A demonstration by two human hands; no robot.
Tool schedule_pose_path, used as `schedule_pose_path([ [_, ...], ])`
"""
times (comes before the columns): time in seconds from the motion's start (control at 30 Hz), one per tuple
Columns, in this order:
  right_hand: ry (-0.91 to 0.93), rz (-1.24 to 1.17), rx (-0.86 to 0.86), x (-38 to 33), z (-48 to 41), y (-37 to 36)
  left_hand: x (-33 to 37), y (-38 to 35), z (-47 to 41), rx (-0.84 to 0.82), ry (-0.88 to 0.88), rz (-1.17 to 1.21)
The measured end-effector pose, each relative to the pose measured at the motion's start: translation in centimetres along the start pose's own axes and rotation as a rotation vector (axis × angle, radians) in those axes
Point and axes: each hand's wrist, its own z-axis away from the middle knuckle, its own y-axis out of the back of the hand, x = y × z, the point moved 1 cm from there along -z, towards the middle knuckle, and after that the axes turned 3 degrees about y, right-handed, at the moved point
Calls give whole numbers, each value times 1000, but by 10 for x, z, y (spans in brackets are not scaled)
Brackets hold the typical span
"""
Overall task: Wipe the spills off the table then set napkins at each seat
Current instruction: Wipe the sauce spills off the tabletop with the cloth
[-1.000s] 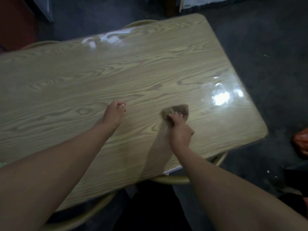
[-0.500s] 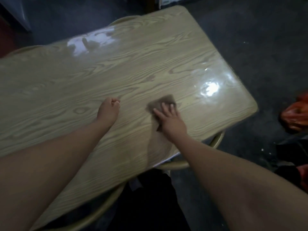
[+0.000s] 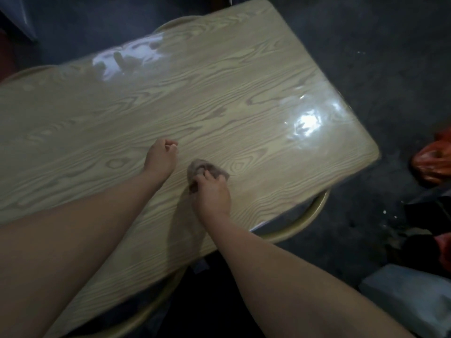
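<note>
Head view: right hand point(image 3: 212, 195) fingers point(image 3: 206, 176) grip crumpled brown cloth rag point(image 3: 198, 167) on pale wood-grain worktop point(image 3: 244, 98), left hand point(image 3: 161, 158) fisted empty just beside; wiping step, next stroke probably needs flatter pressure.

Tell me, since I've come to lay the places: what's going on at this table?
A person is at the wiping step. Their right hand grips a brown cloth, bunched under the fingers and pressed on the wooden table near its front edge. The left hand rests beside it on the tabletop, curled into a fist and holding nothing. No napkins are in view on the table yet.
</note>
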Motion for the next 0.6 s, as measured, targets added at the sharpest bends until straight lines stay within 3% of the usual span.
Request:
schedule_pose_path([
  [0.17, 18, -109, -18, 24, -25, 39, 2, 4, -7, 22, -9, -22],
  [0.3, -39, 62, 63, 62, -45, 51, -8, 3, -6, 13, 2, -7],
  [0.53, 407, -5, -117, -16, 21, -38, -16, 4, -6, 20, 0, 0],
  [0.6, 456, -19, -187, -40, 40, -52, -15, 4, -7, 21, -10, -12],
])
